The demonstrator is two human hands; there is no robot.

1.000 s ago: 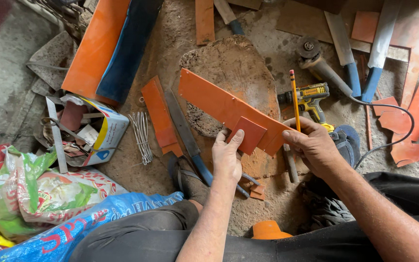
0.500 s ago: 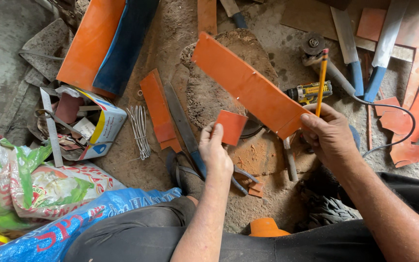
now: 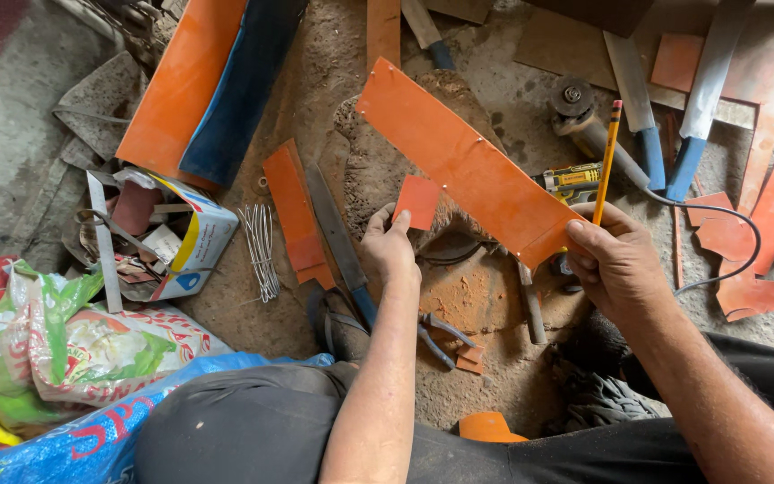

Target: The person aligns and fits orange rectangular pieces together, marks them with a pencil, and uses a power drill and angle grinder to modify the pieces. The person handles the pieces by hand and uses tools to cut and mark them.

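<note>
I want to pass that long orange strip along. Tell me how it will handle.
The long orange strip probably stays stiff: held by one end in the right hand, it juts out without drooping. It looks thin, so likely light. Its cut edges may be sharp.

The grinder [image 3: 575,100] is partly hidden behind the long orange strip [image 3: 468,166]. The pliers [image 3: 436,333] are half under the left forearm. Top edge cuts off the knives [image 3: 705,85], and the box [image 3: 167,237] contents are too cluttered to tell.

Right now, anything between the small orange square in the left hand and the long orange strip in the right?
Nothing visible. The small orange square in the left hand sits just left of the long orange strip held by the right hand, with only open air between them.
</note>
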